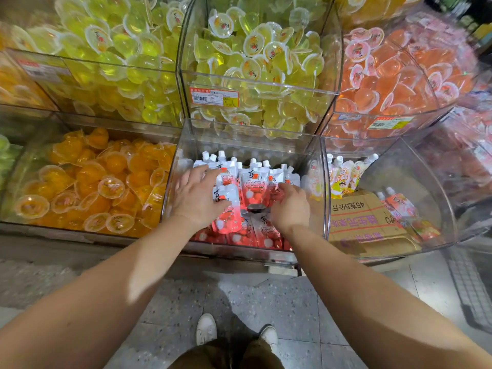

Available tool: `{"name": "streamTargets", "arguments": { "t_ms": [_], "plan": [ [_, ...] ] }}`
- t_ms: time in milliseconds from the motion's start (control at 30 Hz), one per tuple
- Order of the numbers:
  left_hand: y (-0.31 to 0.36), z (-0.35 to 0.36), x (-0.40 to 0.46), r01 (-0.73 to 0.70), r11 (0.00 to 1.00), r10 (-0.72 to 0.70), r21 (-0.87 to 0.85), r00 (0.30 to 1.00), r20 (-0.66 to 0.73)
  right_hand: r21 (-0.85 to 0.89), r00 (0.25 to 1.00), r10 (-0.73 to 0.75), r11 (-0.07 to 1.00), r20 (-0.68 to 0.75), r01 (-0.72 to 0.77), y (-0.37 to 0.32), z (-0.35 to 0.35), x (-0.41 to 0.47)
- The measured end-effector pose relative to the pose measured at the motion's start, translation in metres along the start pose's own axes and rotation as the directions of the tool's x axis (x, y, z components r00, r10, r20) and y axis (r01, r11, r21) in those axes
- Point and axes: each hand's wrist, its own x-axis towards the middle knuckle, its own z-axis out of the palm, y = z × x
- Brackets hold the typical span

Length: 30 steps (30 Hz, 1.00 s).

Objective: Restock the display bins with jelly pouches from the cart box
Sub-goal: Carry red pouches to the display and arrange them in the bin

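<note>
Inside the clear middle bin (316, 182), left hand (198, 198) and right hand (288, 206), fingers spread flat on red jelly pouches (254, 187).

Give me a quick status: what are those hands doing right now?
Left hand open, resting on red pouches. Right hand curled among them, grip unclear. Both inside middle bin. Nothing blocking.

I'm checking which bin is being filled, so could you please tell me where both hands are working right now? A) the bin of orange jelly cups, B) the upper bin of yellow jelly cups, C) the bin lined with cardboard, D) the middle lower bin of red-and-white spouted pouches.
D: the left hand and right hand both rest among the red-and-white pouches inside the middle lower bin.
</note>
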Motion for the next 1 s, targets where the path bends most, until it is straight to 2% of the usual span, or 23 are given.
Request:
{"name": "streamTargets", "arguments": {
  "t_ms": [33, 67, 133, 200, 300, 400, 433, 500, 567, 633, 700, 767, 800, 900, 1000],
  "plan": [
    [-0.003, -0.004, -0.001, 0.017, 1.0, -0.017, -0.001, 1.0, 0.009, 0.022, 0.998, -0.026, 0.999, -0.06, 0.028, -0.003, 0.0, -0.005],
    [-0.005, -0.006, -0.001, 0.014, 1.0, -0.015, 0.008, 0.999, 0.035, 0.078, 0.997, -0.055, 0.995, -0.055, 0.059, -0.007, 0.0, -0.01],
    [-0.005, -0.006, -0.001, 0.021, 1.0, -0.022, 0.005, 0.992, 0.128, 0.214, 0.989, -0.093, 0.975, 0.115, 0.067, -0.019, 0.002, -0.019],
    [-0.004, -0.002, -0.001, 0.097, 0.994, -0.085, -0.051, 0.974, 0.208, 0.19, 0.954, -0.125, 0.979, 0.274, 0.074, -0.029, 0.006, -0.025],
    [-0.005, 0.0, -0.002, 0.191, 0.969, -0.154, -0.159, 0.964, 0.218, 0.199, 0.92, -0.087, 0.98, 0.382, 0.011, -0.038, 0.015, -0.03],
    [-0.008, -0.002, -0.004, 0.224, 0.949, -0.173, -0.223, 0.959, 0.226, 0.313, 0.886, -0.061, 0.945, 0.461, -0.098, -0.039, 0.018, -0.032],
    [-0.008, -0.003, -0.005, 0.229, 0.939, -0.17, -0.258, 0.958, 0.231, 0.287, 0.884, -0.067, 0.955, 0.462, -0.077, -0.039, 0.017, -0.032],
    [-0.004, -0.004, -0.006, 0.238, 0.91, -0.167, -0.339, 0.96, 0.226, 0.227, 0.899, -0.105, 0.974, 0.425, 0.006, -0.036, 0.013, -0.031],
    [0.006, -0.006, -0.004, 0.251, 0.851, -0.183, -0.461, 0.965, 0.187, 0.302, 0.918, -0.117, 0.953, 0.38, -0.004, -0.033, 0.009, -0.029],
    [0.019, -0.008, 0.0, 0.338, 0.698, -0.24, -0.632, 0.941, 0.239, 0.413, 0.943, -0.084, 0.909, 0.322, -0.06, -0.028, 0.003, -0.026],
    [0.032, -0.005, 0.004, 0.458, 0.545, -0.219, -0.702, 0.886, 0.408, 0.452, 0.968, -0.045, 0.889, 0.249, -0.075, -0.024, -0.007, -0.021],
    [0.046, 0.002, 0.005, 0.505, 0.535, -0.118, -0.677, 0.838, 0.532, 0.454, 0.982, -0.024, 0.889, 0.188, -0.065, -0.021, -0.019, -0.017],
    [0.054, 0.006, 0.005, 0.51, 0.533, -0.099, -0.675, 0.83, 0.549, 0.45, 0.985, -0.022, 0.891, 0.168, -0.057, -0.019, -0.025, -0.015],
    [0.074, 0.024, 0.015, 0.509, 0.557, -0.15, -0.657, 0.839, 0.523, 0.292, 0.996, -0.027, 0.956, 0.087, 0.0, -0.013, -0.046, -0.02],
    [0.096, 0.039, 0.032, 0.466, 0.663, -0.196, -0.586, 0.863, 0.465, 0.243, 0.998, -0.055, 0.969, -0.005, 0.055, -0.002, -0.056, -0.031]
  ]
}}
